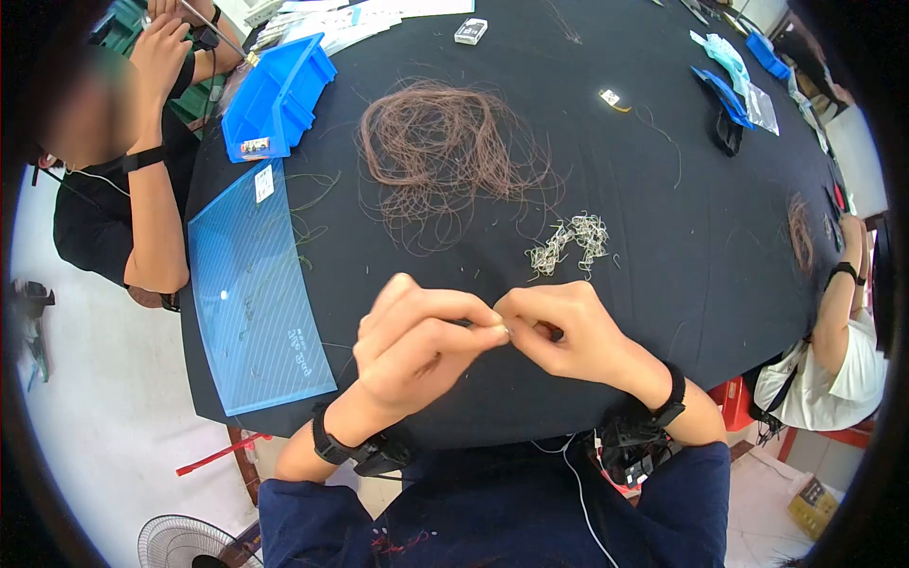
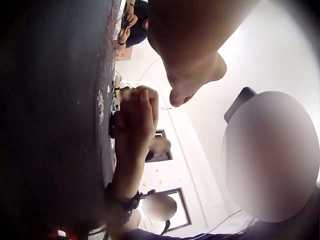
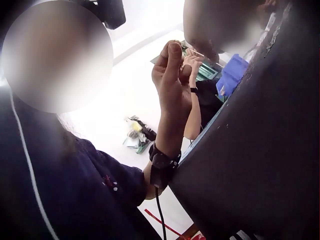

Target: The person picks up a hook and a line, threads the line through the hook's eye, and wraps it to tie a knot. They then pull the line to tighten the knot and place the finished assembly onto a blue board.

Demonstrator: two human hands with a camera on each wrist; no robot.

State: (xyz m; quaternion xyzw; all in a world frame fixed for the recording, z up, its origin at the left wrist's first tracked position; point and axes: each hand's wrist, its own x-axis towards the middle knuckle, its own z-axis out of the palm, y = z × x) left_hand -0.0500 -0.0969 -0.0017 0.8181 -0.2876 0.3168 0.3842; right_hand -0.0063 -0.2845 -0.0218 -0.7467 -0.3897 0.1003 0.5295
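In the head view the left hand (image 1: 421, 346) and right hand (image 1: 573, 331) meet fingertip to fingertip above the black table. Both pinch at a tiny pale piece (image 1: 508, 329), mostly covered by the fingers; its shape is too small to tell. A thin curved bit (image 2: 166, 108) shows by the left hand (image 2: 192, 55) in the left wrist view. Just beyond the hands lies a pile of small metal hooks (image 1: 573, 242). Farther off is a loose tangle of brown thread (image 1: 431, 142). The right wrist view shows the left hand (image 3: 172, 75) with bent fingers.
A clear blue folder (image 1: 256, 303) lies at the left edge, below a blue bin (image 1: 279, 90). A small box (image 1: 471, 31) stands at the back. Other people sit left and right. A brown thread bundle (image 1: 800, 234) lies at the far right.
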